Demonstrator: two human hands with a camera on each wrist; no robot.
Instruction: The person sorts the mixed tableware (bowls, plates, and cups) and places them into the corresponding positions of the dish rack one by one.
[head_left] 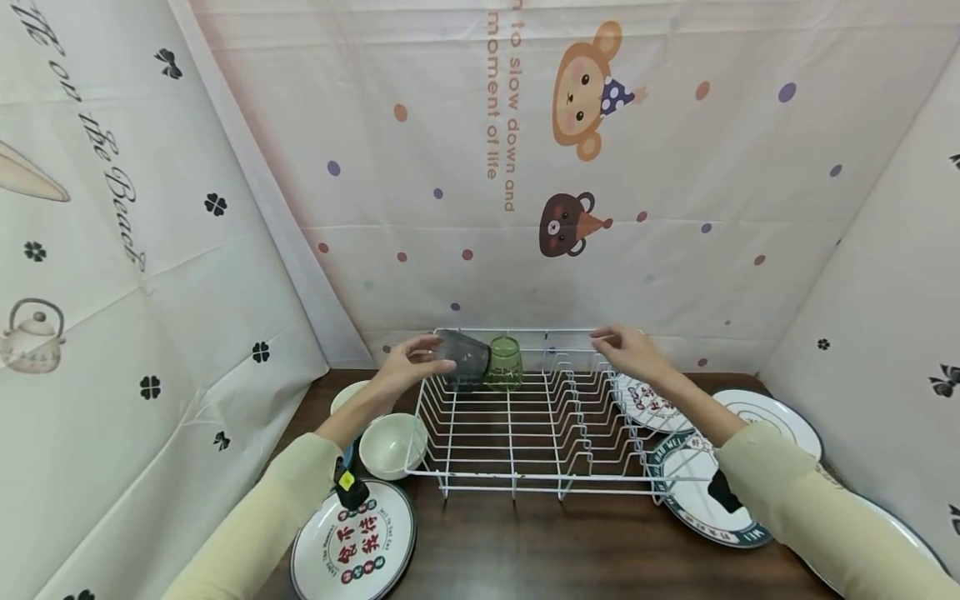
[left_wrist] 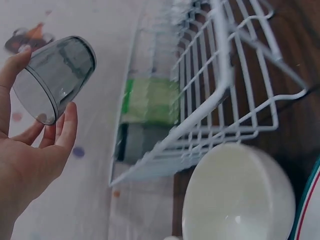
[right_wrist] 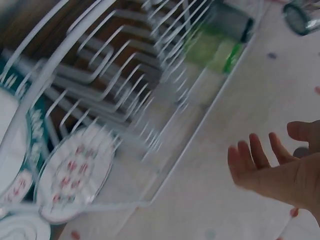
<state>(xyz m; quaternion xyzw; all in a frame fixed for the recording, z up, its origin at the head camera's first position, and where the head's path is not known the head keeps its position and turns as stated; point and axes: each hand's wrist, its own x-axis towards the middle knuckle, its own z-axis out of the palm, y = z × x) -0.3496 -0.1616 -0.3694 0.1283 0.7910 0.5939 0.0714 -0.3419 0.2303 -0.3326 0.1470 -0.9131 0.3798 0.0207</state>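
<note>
My left hand (head_left: 412,364) holds a clear grey drinking glass (left_wrist: 62,75) by its end, thumb on one side and fingers on the other, tilted above the back left of the white wire dish rack (head_left: 472,477). Inside the rack, a green glass (head_left: 506,365) stands along the back. Next to it is a second grey glass (left_wrist: 145,142), largely covered by the held one in the head view. My right hand (head_left: 633,352) hovers over the rack's back right corner, its fingers loosely bent around nothing.
Left of the rack sit a pale bowl (head_left: 392,447) and another bowl (head_left: 348,395) behind it. Plates with red lettering (head_left: 352,542) lie at the front left. Several more plates, one green-rimmed (head_left: 693,479), lie on the right. Printed cloth (head_left: 450,150) hangs behind the dark table (head_left: 510,550).
</note>
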